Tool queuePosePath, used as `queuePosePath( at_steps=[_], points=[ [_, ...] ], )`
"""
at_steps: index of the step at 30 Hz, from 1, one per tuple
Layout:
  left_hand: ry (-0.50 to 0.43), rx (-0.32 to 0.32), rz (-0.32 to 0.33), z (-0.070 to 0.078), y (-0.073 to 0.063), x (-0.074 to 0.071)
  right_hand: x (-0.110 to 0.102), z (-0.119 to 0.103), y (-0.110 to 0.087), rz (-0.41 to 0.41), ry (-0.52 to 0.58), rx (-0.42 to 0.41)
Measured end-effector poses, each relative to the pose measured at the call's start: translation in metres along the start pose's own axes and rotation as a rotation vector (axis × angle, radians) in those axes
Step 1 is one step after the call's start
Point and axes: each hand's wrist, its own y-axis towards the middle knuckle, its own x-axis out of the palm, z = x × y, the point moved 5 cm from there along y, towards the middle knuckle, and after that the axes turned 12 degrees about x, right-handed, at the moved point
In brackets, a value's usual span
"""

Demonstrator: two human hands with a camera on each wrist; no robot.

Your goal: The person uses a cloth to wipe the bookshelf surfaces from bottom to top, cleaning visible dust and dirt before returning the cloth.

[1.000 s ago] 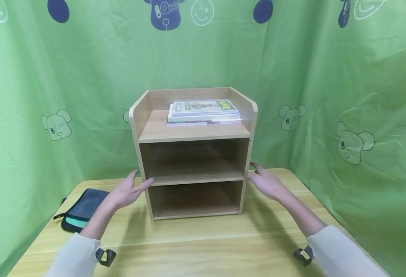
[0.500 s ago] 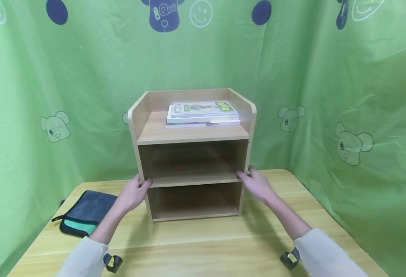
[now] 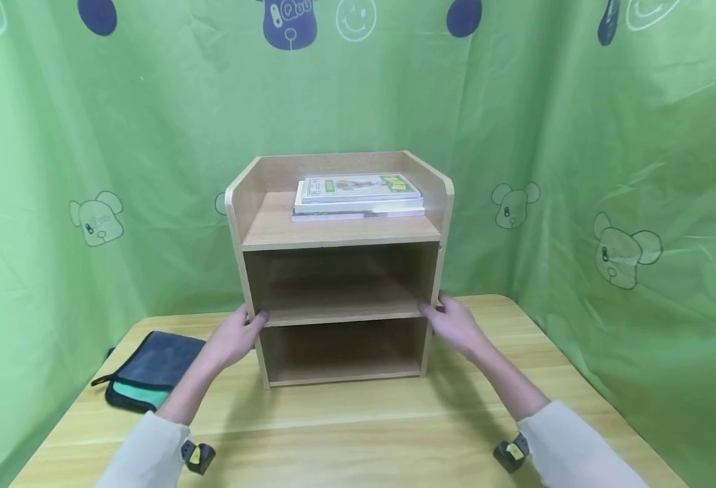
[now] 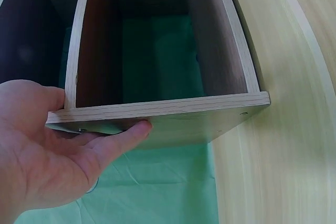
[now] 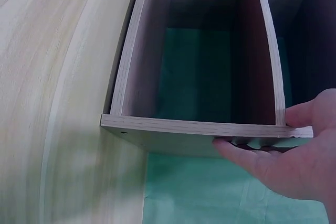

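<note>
A light wooden shelf unit (image 3: 340,235) with two open compartments and a walled top stands upright on the table. My left hand (image 3: 234,339) grips its left side panel, thumb inside at the middle shelf and fingers along the outer face. On the opposite panel, my right hand (image 3: 455,329) holds on in the same way at about the same height. The left wrist view shows that side panel (image 4: 173,109) between thumb and fingers, and the right wrist view shows the other panel (image 5: 199,128) pinched likewise. A small stack of books (image 3: 358,196) lies flat on the top shelf.
A folded dark grey and teal cloth (image 3: 156,366) with black edging lies on the table at the left, beside my left forearm. The wooden table (image 3: 346,440) reaches toward me. Green patterned curtains (image 3: 181,115) enclose the back and both sides.
Both hands have come inward from beside the shelf unit and taken hold of its side panels, thumbs now inside. The unit and the books keep their places on the table.
</note>
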Motion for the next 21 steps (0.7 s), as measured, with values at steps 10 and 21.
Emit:
queuePosePath(
  at_steps=[10, 21],
  points=[
    [0.018, 0.025, -0.072, -0.002, 0.001, -0.001, -0.002, 0.001, -0.003, 0.011, 0.022, -0.01],
    [0.257, -0.254, -0.442, -0.059, -0.021, -0.038, -0.002, -0.002, -0.004, 0.003, 0.035, 0.009]
  ],
)
